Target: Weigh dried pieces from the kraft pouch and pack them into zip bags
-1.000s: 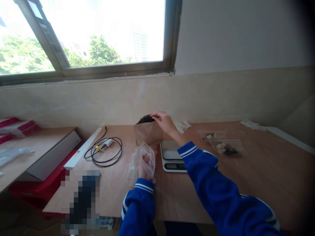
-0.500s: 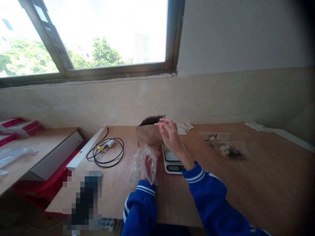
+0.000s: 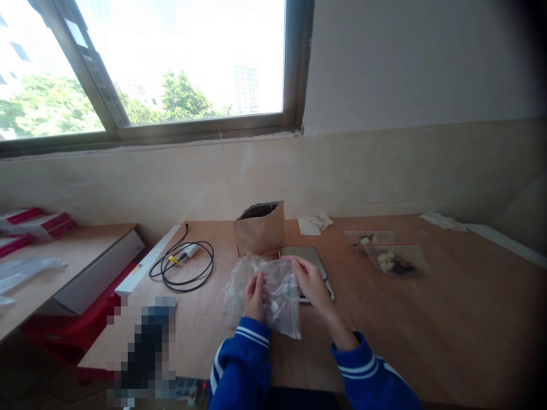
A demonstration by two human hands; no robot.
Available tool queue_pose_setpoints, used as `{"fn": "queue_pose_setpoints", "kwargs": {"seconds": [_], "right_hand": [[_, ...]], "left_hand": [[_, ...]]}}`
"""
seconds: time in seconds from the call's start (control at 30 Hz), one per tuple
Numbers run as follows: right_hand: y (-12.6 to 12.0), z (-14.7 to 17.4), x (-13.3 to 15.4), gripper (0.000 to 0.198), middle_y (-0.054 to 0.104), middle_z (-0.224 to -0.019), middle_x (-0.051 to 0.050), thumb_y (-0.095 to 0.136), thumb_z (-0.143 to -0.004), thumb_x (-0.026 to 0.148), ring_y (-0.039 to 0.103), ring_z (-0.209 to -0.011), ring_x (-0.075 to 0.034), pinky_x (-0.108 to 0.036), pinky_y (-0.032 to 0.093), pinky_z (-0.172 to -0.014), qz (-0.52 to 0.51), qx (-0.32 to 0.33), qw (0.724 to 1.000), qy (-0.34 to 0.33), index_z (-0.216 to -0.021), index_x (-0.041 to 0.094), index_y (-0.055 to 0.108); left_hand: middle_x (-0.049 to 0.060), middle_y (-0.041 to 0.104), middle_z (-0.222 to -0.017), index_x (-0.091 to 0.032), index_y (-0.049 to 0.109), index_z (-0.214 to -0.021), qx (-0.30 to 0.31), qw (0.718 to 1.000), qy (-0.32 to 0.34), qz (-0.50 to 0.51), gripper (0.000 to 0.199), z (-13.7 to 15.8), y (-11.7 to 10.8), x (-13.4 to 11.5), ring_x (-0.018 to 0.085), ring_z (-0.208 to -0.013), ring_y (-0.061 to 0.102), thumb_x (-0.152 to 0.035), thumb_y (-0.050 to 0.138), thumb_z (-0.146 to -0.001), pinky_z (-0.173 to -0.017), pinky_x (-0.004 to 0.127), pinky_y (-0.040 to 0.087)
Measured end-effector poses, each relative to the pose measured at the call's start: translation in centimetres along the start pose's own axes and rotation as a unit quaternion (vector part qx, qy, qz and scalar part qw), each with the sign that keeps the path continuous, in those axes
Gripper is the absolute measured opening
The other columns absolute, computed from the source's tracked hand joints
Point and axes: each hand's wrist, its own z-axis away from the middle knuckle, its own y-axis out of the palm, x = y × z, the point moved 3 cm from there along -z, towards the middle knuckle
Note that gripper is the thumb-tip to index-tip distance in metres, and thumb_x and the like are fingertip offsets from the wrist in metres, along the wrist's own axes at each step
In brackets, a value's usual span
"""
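A clear zip bag [image 3: 284, 304] hangs between my two hands, above the front of the table. My left hand [image 3: 255, 296] is closed on its left side, fingers pinched near the top. With fingers and thumb together, my right hand [image 3: 311, 280] grips the upper right corner. More crumpled clear plastic [image 3: 237, 290] lies just left of and behind my left hand. Partly hidden by my right hand and the bag is a kitchen scale [image 3: 314, 257]. Behind them a brown paper bag [image 3: 261, 230] stands upright with its mouth open and dark inside.
Two filled zip bags [image 3: 397, 262] lie at the right. A coiled black cable [image 3: 211, 259] with a white adapter [image 3: 189, 250] is on the left. Crumpled paper [image 3: 318, 223] rests near the wall. A pixelated dark object [image 3: 147, 347] is at the front left edge.
My right hand has come back from the paper bag, down toward my left hand, and taken hold of the zip bag's corner. The bag is now spread between both hands.
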Motion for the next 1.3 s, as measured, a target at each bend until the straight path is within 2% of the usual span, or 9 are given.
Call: {"fn": "queue_pose_setpoints", "kwargs": {"seconds": [0.3, 0.4, 0.53, 0.7, 0.83, 0.93, 1.13, 1.23, 1.3], "right_hand": [[-0.2, 3.8, -4.4, 0.050, 0.065, -0.112, -0.011, 0.052, -0.083, 0.056, 0.064, -0.095, -0.024, -0.035, 0.054, -0.076, -0.048, -0.067, 0.996, 0.029, -0.116, 0.020, 0.057], [0.1, 5.1, -5.7, 0.049, 0.068, -0.096, -0.010, 0.059, -0.076, 0.059, 0.064, -0.084, -0.024, -0.034, 0.053, -0.068, -0.005, -0.070, 0.997, 0.020, -0.103, 0.018, 0.062], [-0.6, 5.9, -6.7, 0.046, 0.067, -0.088, -0.011, 0.057, -0.075, 0.061, 0.063, -0.080, -0.025, -0.038, 0.053, -0.068, 0.063, -0.165, 0.984, -0.027, -0.093, 0.019, 0.064], [-1.8, 6.3, -6.8, 0.041, 0.065, -0.088, -0.012, 0.053, -0.080, 0.056, 0.061, -0.078, -0.026, -0.044, 0.051, -0.072, 0.137, -0.184, 0.969, -0.090, -0.100, 0.022, 0.063], [-6.1, 6.6, -7.3, 0.037, 0.063, -0.099, -0.013, 0.042, -0.089, 0.042, 0.059, -0.090, -0.027, -0.046, 0.047, -0.083, 0.230, -0.212, 0.943, -0.116, -0.116, 0.019, 0.054], [-11.6, 5.8, -8.5, 0.037, 0.060, -0.105, -0.018, 0.037, -0.090, 0.034, 0.054, -0.101, -0.030, -0.050, 0.041, -0.089, 0.359, -0.277, 0.886, -0.096, -0.116, 0.013, 0.054], [-20.1, 2.0, -11.1, 0.042, 0.049, -0.124, -0.021, 0.042, -0.084, 0.024, 0.044, -0.113, -0.033, -0.048, 0.036, -0.091, 0.514, -0.280, 0.809, -0.059, -0.122, 0.009, 0.050], [-21.7, 1.3, -11.9, 0.040, 0.050, -0.119, -0.021, 0.047, -0.080, 0.023, 0.045, -0.108, -0.033, -0.048, 0.035, -0.088, 0.527, -0.325, 0.785, -0.012, -0.117, 0.009, 0.055], [-22.0, 1.3, -12.3, 0.036, 0.053, -0.113, -0.020, 0.048, -0.079, 0.024, 0.046, -0.104, -0.033, -0.048, 0.034, -0.085, 0.522, -0.338, 0.783, 0.002, -0.111, 0.011, 0.059]], "left_hand": [[0.003, 0.064, -0.067, -0.018, 0.065, -0.087, -0.015, 0.989, 0.121, -0.087, 0.033, 1.1, -0.6, -0.4, 0.008, -0.042, 0.047, -0.048, 0.067, -0.073, -0.040, 0.020, 0.037], [0.004, 0.066, -0.076, -0.020, 0.062, -0.093, -0.014, 0.991, 0.116, -0.069, 0.034, 1.2, -0.8, -0.3, 0.008, -0.045, 0.049, -0.047, 0.067, -0.073, -0.041, 0.019, 0.039], [0.003, 0.066, -0.081, -0.020, 0.059, -0.105, 0.030, 0.995, 0.084, -0.038, 0.042, 1.8, -0.1, -0.6, 0.010, -0.051, 0.055, -0.046, 0.067, -0.073, -0.043, 0.020, 0.044], [0.003, 0.066, -0.073, -0.020, 0.064, -0.085, 0.070, 0.993, 0.067, -0.068, 0.029, 2.6, 0.5, -0.6, 0.016, -0.063, 0.062, -0.039, 0.076, -0.065, -0.050, 0.022, 0.050], [-0.002, 0.060, -0.060, -0.019, 0.063, -0.087, 0.054, 0.987, 0.095, -0.115, 0.031, 3.6, 0.0, -1.1, 0.008, -0.039, 0.047, -0.045, 0.070, -0.071, -0.035, 0.018, 0.039], [-0.002, 0.060, -0.061, -0.018, 0.061, -0.092, 0.054, 0.984, 0.110, -0.133, 0.038, 3.9, -0.4, -3.1, 0.006, -0.035, 0.045, -0.050, 0.067, -0.072, -0.033, 0.017, 0.038], [0.000, 0.062, -0.072, -0.018, 0.049, -0.110, 0.043, 0.959, 0.130, -0.247, 0.050, -0.9, -1.7, -7.4, 0.009, -0.040, 0.050, -0.051, 0.061, -0.074, -0.032, 0.019, 0.041], [0.003, 0.060, -0.078, -0.017, 0.047, -0.114, 0.023, 0.928, 0.169, -0.331, 0.054, -3.7, -3.0, -7.9, 0.014, -0.053, 0.057, -0.047, 0.064, -0.072, -0.040, 0.024, 0.047], [0.010, 0.061, -0.091, -0.015, 0.051, -0.110, -0.007, 0.882, 0.251, -0.398, 0.051, -4.2, -3.6, -8.0, 0.020, -0.073, 0.063, -0.043, 0.066, -0.071, -0.062, 0.036, 0.055]]}}
